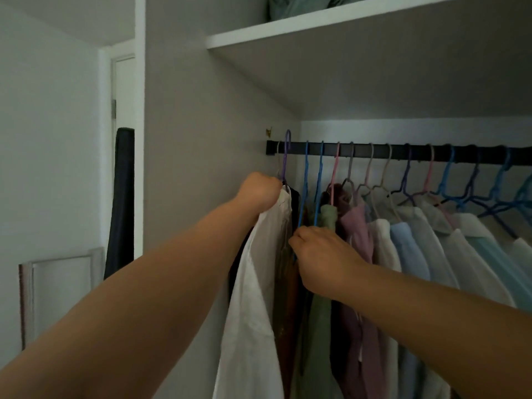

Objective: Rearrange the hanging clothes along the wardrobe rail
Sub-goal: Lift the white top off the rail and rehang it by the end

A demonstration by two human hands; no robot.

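Dim white wardrobe; black rail (374, 152) runs rightward. Left hand (260, 192) grips white shirt (259, 283) at frame centre; right hand (322, 256) (lower, just right) pinches blue plastic hanger (303, 194).

The rail (374, 151) looks like matt black metal. The hangers (319, 180) are thin and look velvety or plastic-coated, in purple, blue and pink. The white shirt (259, 283) on the left is soft, slightly crinkly cloth; the green top (319, 326) beside it is matt fabric too. The shelf (316, 33) above is smooth painted white board.
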